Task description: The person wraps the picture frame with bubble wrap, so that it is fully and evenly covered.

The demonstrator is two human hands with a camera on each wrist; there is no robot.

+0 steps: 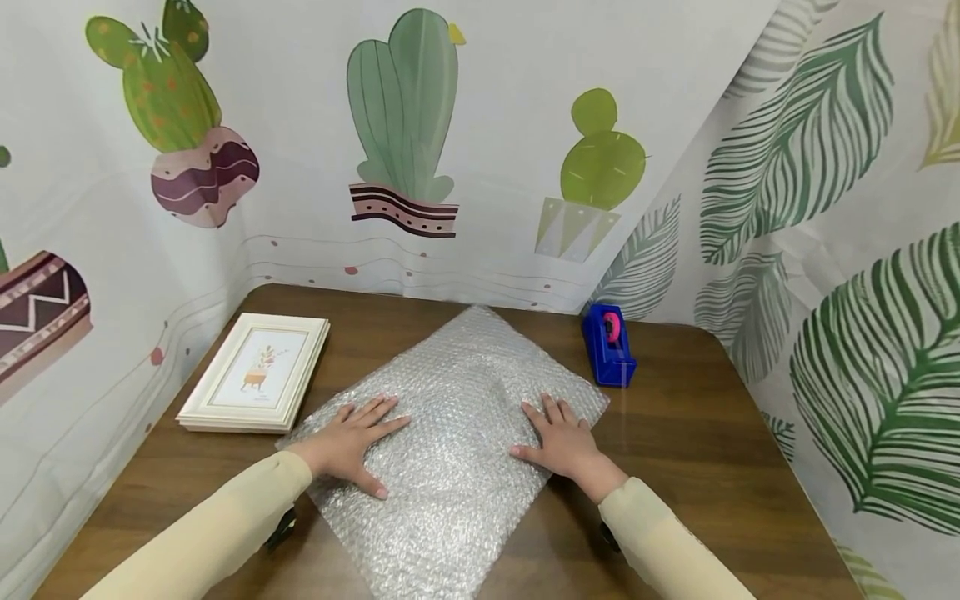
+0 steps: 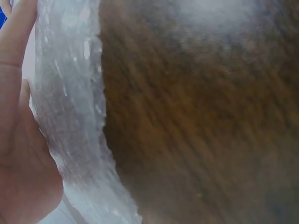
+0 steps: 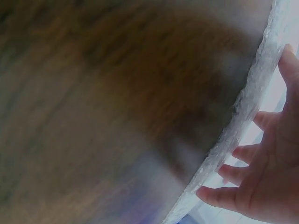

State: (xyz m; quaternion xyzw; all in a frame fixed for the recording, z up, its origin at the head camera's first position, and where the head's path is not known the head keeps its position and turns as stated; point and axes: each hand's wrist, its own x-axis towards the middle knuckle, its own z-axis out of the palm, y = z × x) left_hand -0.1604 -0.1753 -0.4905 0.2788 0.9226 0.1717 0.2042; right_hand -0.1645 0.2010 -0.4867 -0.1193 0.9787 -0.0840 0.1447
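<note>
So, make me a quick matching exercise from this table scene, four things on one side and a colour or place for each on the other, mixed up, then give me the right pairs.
Things:
1. Bubble wrap
2. Picture frame
3. Tape dispenser
4. Table

Colours and places:
A. Blue and pink
B. Brown, with a wood grain
C. Spread beneath the left hand and the right hand
D. Whitish, lying at the left in the head view

Right pairs: 1-C, 2-D, 3-A, 4-B
</note>
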